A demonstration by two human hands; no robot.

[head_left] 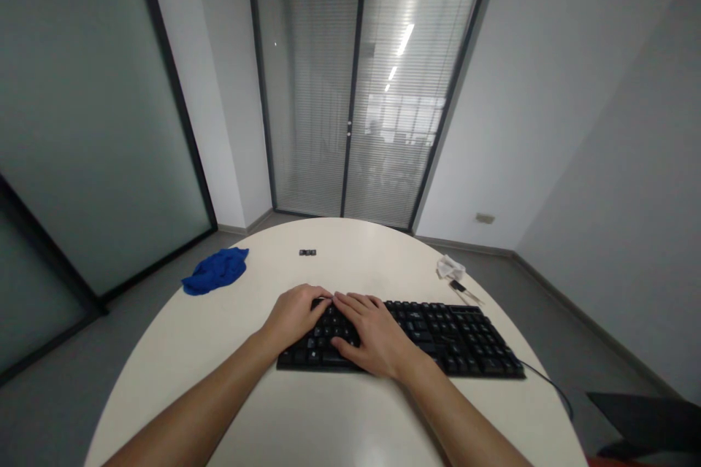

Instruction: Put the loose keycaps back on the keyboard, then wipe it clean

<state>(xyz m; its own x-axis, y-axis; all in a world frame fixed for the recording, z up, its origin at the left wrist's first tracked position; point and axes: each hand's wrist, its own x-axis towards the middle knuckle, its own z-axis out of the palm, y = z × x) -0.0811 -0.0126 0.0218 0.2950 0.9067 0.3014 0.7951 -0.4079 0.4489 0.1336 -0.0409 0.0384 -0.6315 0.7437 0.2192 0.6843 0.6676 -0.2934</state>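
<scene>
A black keyboard lies across the white round table. Over its upper left corner is my left hand, thumb and fingers brought together near the top row; whatever they pinch, if anything, is too small to name. My right hand rests on the left half of the keys, fingers pointing up and left toward the left fingertips, the thumb apart and nothing held. Beyond the keyboard, several small black keycaps sit side by side on the table.
A crumpled blue cloth lies at the table's left edge. At the right edge are a white crumpled tissue and a thin tool with a black part. The keyboard's cable runs off the right side of the table.
</scene>
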